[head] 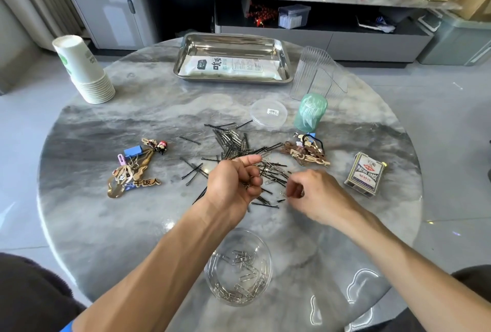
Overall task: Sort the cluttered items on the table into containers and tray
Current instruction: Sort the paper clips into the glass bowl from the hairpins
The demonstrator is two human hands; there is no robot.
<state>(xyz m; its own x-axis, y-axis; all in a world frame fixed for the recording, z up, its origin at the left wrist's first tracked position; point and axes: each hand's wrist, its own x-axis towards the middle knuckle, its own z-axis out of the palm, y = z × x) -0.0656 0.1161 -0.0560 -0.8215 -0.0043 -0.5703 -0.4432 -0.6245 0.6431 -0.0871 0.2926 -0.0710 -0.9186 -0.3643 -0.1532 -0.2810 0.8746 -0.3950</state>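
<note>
The surface [106, 225] is glossy grey marble. The tray [285, 66] is shiny metal, the bowl [239, 236] clear plastic, the paper clips [244, 276] bright wire, the cups [85, 71] matt paper.

Left hand [233, 180] fisted; right hand [316, 193] pinching — both hands close.

left hand [233, 180] contents hidden — clips, probably

Both forearms are bare, with a blue sleeve edge [69, 327] on the left arm and dark trousers [29, 292] below
</note>
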